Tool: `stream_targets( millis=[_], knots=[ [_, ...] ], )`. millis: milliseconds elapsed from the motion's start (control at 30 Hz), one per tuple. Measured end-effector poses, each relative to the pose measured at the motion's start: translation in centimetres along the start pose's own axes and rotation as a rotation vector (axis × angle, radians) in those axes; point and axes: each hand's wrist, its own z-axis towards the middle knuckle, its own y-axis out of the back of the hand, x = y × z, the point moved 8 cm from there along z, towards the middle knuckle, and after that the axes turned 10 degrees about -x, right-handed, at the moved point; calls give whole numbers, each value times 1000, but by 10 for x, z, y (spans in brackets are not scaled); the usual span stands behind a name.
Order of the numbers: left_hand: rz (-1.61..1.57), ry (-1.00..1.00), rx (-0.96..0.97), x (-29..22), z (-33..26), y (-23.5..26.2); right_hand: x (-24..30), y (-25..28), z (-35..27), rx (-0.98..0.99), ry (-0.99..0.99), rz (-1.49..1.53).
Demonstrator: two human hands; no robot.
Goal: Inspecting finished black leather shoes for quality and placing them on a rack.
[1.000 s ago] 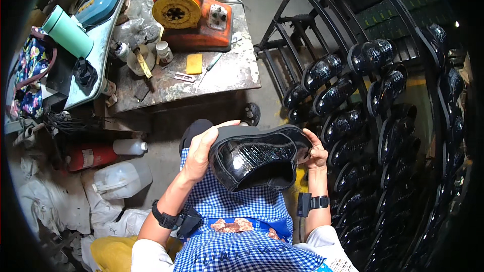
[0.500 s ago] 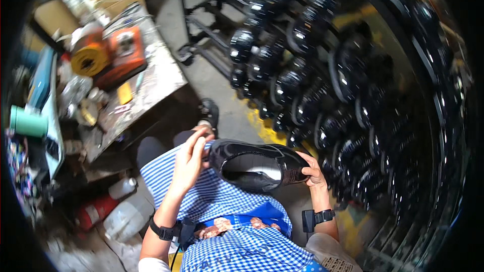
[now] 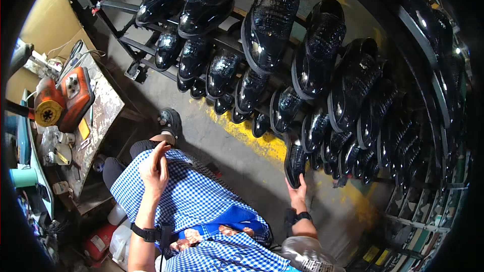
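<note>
My right hand (image 3: pixel 298 193) grips one end of a glossy black shoe (image 3: pixel 294 162), which points down beside the lower rows of the rack. The shoe's far end overlaps other shoes, so I cannot tell whether it touches them. Over my lap, my left hand (image 3: pixel 155 169) is raised with nothing in it, its fingers stretched out and close together. Beneath it lies a blue-and-white checked apron (image 3: pixel 196 184). Many similar black patent shoes (image 3: pixel 269 25) sit in rows on the dark metal rack (image 3: pixel 138 45) in front of me.
At left stands a worn workbench (image 3: pixel 108 103) with an orange tool (image 3: pixel 75 93), a yellow block (image 3: pixel 83 128) and small containers. A mint-green cylinder (image 3: pixel 23 177) is at the far left. A red container (image 3: pixel 101 242) lies below the bench. Yellow paint (image 3: pixel 252 138) marks the floor under the rack.
The shoe, held near my lap between both hands, has moved right to the rack in my right hand. My left hand has come off it. The view has turned toward the rack.
</note>
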Motion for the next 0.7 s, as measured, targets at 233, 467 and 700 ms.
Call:
stream_targets(
  millis=[233, 467, 700],
  knots=[
    [68, 52, 16, -1, -3, -8, -37, -86, 91, 34, -45, -287],
    [46, 60, -18, -4, -4, -8, 6, -34, 163, -49, 933, -1517],
    [123, 56, -10, -3, -2, -11, 64, 29, 214, -331, 395, -604]
  ],
)
